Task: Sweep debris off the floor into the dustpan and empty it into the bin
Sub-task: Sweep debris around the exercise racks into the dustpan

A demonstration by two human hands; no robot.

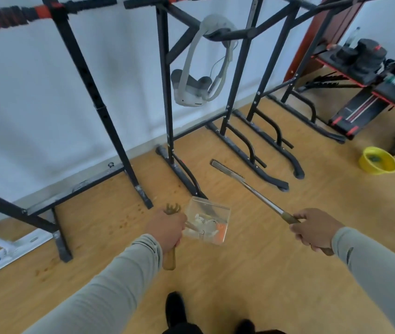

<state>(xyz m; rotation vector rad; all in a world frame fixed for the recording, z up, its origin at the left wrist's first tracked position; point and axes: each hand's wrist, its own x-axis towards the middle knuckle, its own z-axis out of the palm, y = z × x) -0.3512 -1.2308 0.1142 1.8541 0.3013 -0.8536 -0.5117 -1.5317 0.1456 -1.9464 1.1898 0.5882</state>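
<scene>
Wood floor [251, 261] underfoot: dustpan [207, 224], debris-laden, gripped in left hand [166, 231], is best kept level; broom [251, 189] clasped in right hand [315, 231], yellow bin [377, 160] well beyond it.

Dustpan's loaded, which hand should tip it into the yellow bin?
Left. The left hand already grips the dustpan handle; the right hand holds the broom. The yellow bin sits far right.

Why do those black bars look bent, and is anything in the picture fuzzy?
Head view: the wide-angle lens bows the black rack toward the edges; the clear dustpan in the left hand and the broom in the right hand look slightly soft; lighting is even, shadows faint.
</scene>
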